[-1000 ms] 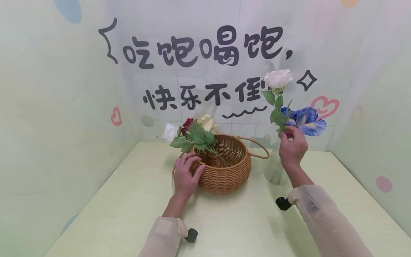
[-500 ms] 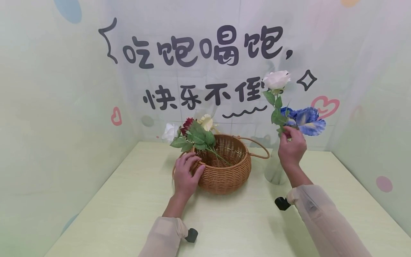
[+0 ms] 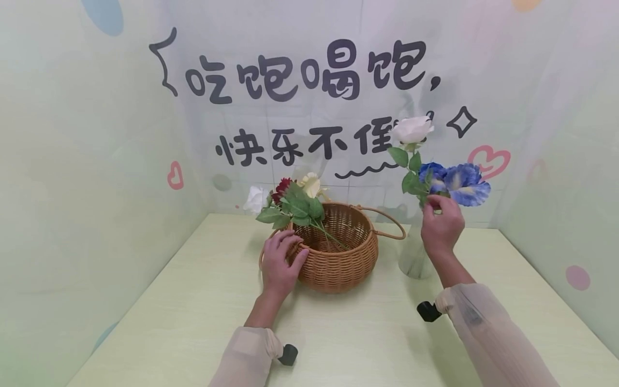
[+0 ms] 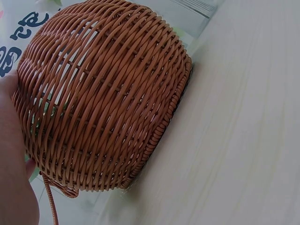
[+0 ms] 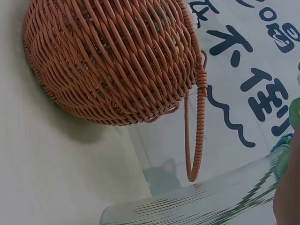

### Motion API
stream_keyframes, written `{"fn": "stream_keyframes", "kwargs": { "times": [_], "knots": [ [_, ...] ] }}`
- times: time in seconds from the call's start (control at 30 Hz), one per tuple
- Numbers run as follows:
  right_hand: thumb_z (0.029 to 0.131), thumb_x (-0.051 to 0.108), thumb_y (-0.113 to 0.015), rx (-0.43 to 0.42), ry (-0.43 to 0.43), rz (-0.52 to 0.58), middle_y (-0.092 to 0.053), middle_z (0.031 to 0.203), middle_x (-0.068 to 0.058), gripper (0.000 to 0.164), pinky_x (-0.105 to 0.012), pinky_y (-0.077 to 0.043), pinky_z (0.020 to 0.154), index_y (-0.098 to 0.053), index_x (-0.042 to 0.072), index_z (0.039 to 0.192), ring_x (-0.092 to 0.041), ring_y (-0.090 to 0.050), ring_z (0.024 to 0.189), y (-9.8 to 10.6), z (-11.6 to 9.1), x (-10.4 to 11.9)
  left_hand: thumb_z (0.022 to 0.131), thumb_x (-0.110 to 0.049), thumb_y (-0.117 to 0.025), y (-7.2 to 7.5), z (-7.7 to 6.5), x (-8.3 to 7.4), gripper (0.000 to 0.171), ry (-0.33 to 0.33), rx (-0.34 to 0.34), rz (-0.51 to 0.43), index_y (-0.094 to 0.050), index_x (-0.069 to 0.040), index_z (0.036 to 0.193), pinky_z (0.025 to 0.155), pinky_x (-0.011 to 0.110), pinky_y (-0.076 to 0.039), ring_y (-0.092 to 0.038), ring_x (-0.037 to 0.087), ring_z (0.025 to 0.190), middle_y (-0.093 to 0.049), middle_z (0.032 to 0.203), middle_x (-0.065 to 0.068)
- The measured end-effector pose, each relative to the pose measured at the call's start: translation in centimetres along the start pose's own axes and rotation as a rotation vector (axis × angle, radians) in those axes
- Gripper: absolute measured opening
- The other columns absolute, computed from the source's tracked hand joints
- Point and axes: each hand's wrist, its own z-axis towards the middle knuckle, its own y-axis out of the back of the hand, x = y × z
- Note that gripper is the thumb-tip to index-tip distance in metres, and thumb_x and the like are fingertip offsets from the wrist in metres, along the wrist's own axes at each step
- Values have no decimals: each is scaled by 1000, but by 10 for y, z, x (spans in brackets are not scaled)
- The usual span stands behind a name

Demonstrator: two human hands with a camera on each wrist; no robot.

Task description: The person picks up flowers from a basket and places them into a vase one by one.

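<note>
My left hand (image 3: 280,269) grips the near left rim of a round wicker basket (image 3: 340,271), its thumb over the edge. Woven sides of the basket (image 4: 108,98) fill much of the left wrist view. On the right, my right hand (image 3: 442,223) pinches the stem of a pale pink rose (image 3: 412,130) above a clear glass vase (image 3: 413,258). Blue flowers (image 3: 466,184) stand beside the rose, just behind the fingers. In the right wrist view, thin stems show through the ribbed vase (image 5: 197,201); the hand (image 5: 288,183) appears only at the edge.
Inside the basket lean a white rose (image 3: 256,200), a dark red flower (image 3: 282,189) and a cream flower (image 3: 310,184), heads over the back left rim. One basket handle (image 3: 391,220) sticks out towards the vase. A printed backdrop (image 3: 300,32) encloses the pale table (image 3: 193,301).
The pink rose has come down a little and shifted left, with my right hand still on its stem. My left hand and the basket have stayed in place.
</note>
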Motion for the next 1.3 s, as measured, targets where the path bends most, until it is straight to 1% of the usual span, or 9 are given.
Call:
{"fn": "stream_keyframes", "kwargs": {
  "times": [0.3, 0.43, 0.57, 0.73, 0.8, 0.93, 1.07, 1.17, 1.3],
  "knots": [
    [81, -8, -62, -51, 28, 54, -65, 80, -19, 11, -38, -42, 75, -71, -6, 86, -33, -60, 77, 6, -2, 4, 87, -33, -70, -1, -1, 2, 25, 6, 5, -10, -68, -15, 103, 98, 49, -36, -47, 30, 117, -59, 123, 5],
    [80, -8, -62, -73, 46, 61, -64, 79, -19, 10, -30, -42, 75, -71, -6, 86, -31, -60, 76, 8, -3, 6, 87, -33, -70, 0, 0, 1, 25, 3, 1, -15, -68, -15, 104, 97, 49, -36, -48, 30, 116, -59, 123, 5],
    [80, -8, -63, -72, 61, 71, -64, 79, -19, 10, -23, -40, 75, -70, -6, 86, -31, -60, 76, 10, -6, 6, 87, -33, -69, 0, 0, 1, 25, 2, 1, -13, -68, -15, 104, 97, 49, -36, -48, 30, 116, -59, 123, 5],
    [80, -7, -61, -81, 56, 111, -64, 79, -19, 11, -19, -41, 77, -70, -7, 87, -29, -58, 75, 11, -9, 9, 87, -34, -70, 0, -1, 2, 25, 4, 3, -11, -68, -15, 103, 97, 49, -36, -48, 30, 117, -59, 123, 5],
    [79, -8, -60, -83, 54, 131, -64, 78, -19, 12, -20, -42, 82, -70, -8, 87, -28, -58, 74, 11, -9, 12, 87, -34, -70, -1, -1, 2, 25, 2, 1, -9, -69, -15, 103, 97, 49, -36, -48, 30, 117, -59, 123, 5],
    [79, -7, -60, -72, 47, 175, -64, 79, -19, 14, -19, -44, 82, -70, -8, 89, -18, -57, 74, 11, -12, 18, 86, -34, -70, -1, -1, 2, 25, 5, 2, -9, -69, -15, 103, 98, 49, -36, -48, 30, 117, -59, 123, 5],
    [80, -7, -63, -50, 21, 219, -65, 81, -18, 13, -14, -44, 70, -70, -8, 90, -6, -55, 74, 10, -14, 24, 86, -34, -70, -1, -1, 1, 25, 9, 6, -7, -69, -15, 103, 98, 49, -36, -48, 30, 117, -59, 123, 5],
    [80, -7, -66, -32, -18, 240, -65, 82, -16, 13, -13, -45, 68, -71, -7, 92, -1, -55, 73, 8, -16, 28, 87, -34, -70, 0, -1, 0, 25, 13, 10, -11, -68, -14, 103, 98, 48, -36, -48, 30, 117, -59, 123, 6],
    [82, -6, -67, 16, -88, 241, -66, 87, -16, 14, -14, -45, 68, -70, -5, 96, 0, -56, 73, 5, -20, 33, 87, -34, -69, 0, 0, 0, 25, 14, 13, -12, -68, -14, 103, 98, 48, -36, -47, 30, 117, -59, 123, 6]
  ]
}}
